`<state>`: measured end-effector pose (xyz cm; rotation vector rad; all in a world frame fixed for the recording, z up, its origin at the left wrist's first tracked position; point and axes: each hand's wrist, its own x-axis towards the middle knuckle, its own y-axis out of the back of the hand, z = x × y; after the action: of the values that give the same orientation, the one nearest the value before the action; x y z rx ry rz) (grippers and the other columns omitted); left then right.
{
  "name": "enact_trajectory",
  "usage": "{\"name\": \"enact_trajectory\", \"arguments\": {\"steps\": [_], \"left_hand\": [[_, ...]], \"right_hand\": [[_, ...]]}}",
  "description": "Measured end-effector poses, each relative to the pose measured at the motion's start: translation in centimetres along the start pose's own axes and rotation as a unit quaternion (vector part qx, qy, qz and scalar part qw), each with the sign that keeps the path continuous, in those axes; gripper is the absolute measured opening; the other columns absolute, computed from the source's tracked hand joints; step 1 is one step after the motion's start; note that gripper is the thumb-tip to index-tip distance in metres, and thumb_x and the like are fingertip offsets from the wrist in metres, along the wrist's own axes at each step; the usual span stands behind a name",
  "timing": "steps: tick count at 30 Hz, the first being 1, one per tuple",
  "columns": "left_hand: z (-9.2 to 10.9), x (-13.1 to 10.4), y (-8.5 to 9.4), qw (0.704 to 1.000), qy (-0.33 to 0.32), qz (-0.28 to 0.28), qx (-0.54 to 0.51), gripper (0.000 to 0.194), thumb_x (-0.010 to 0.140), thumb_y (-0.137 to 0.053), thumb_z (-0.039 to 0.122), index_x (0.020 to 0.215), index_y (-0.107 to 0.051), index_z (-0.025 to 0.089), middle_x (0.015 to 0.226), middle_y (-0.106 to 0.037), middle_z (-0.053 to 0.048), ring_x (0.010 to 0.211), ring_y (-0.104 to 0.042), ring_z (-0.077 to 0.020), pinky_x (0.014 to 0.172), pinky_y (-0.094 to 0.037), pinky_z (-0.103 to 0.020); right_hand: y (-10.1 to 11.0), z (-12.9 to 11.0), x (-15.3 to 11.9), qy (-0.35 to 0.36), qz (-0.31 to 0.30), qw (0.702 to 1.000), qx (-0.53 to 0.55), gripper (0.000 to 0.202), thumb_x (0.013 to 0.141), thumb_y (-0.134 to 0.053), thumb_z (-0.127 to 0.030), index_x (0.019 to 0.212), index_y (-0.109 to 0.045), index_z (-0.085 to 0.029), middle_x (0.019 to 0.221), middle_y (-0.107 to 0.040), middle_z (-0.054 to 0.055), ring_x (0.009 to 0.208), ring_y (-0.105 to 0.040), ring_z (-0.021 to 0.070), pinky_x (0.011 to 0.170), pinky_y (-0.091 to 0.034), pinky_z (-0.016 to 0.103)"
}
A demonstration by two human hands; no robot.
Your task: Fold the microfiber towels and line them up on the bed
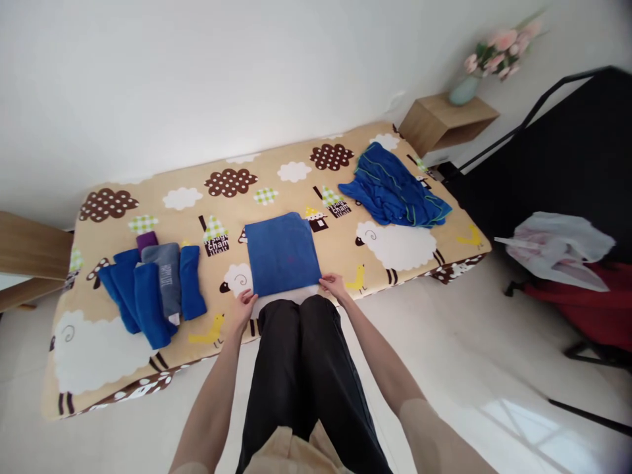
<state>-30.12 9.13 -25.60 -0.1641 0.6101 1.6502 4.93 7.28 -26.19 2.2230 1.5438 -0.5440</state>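
Note:
A blue cloth, folded into a flat square, lies on the patterned bed cover just in front of my knees. My left hand pinches its near left corner. At the near right corner, my right hand has its fingertips closed on the edge. Several rolled cloths, blue, grey and purple, lie together on the left of the bed. On the right, blue cloths with green edging lie in a loose, crumpled heap.
A wooden nightstand holding a vase of pink flowers stands at the back right. Another wooden unit is at the left edge. On the right, a plastic bag rests on something red, beside a black-framed object.

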Motion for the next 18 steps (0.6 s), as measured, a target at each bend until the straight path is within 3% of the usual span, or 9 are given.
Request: {"name": "enact_trajectory", "arguments": {"steps": [5, 9, 14, 18], "left_hand": [[0.4, 0.8, 0.4, 1.0, 0.024, -0.012, 0.003, 0.039, 0.081, -0.071, 0.033, 0.116, -0.061, 0.019, 0.1, -0.075, -0.009, 0.103, -0.071, -0.0224, 0.101, -0.052, -0.04], [0.6, 0.2, 1.0, 1.0, 0.015, -0.023, 0.012, 0.037, 0.081, -0.07, 0.033, 0.114, -0.063, 0.018, 0.094, -0.075, -0.008, 0.098, -0.071, -0.0223, 0.101, -0.051, -0.041], [0.4, -1.0, 1.6, 0.998, 0.013, -0.048, 0.027, 0.042, 0.073, -0.077, 0.036, 0.108, -0.065, 0.018, 0.091, -0.076, -0.008, 0.094, -0.072, -0.0248, 0.095, -0.054, -0.041], [0.3, -1.1, 1.2, 0.998, 0.01, -0.063, 0.018, 0.048, 0.064, -0.084, 0.035, 0.104, -0.064, 0.018, 0.092, -0.076, -0.009, 0.095, -0.073, -0.0269, 0.092, -0.056, -0.041]], "right_hand": [[-0.4, -0.5, 1.7, -0.01, 0.041, 0.999, 0.018, 0.029, 0.063, -0.084, -0.024, 0.079, -0.061, -0.018, 0.081, -0.071, 0.002, 0.052, -0.053, 0.0081, 0.045, -0.043, 0.021], [0.3, -0.3, 0.9, -0.009, 0.056, 0.998, 0.024, 0.03, 0.062, -0.083, -0.025, 0.075, -0.056, -0.02, 0.075, -0.068, 0.0, 0.05, -0.05, 0.0075, 0.042, -0.041, 0.02], [2.3, 1.1, -1.9, -0.005, 0.018, 1.0, 0.002, 0.04, 0.052, -0.087, -0.032, 0.063, -0.05, -0.021, 0.072, -0.069, 0.0, 0.05, -0.05, 0.0085, 0.04, -0.041, 0.021], [2.4, 1.1, -2.6, 0.005, -0.008, 0.999, -0.034, 0.043, 0.05, -0.088, -0.039, 0.064, -0.052, -0.021, 0.071, -0.069, 0.001, 0.053, -0.053, 0.0104, 0.039, -0.04, 0.02]]}}
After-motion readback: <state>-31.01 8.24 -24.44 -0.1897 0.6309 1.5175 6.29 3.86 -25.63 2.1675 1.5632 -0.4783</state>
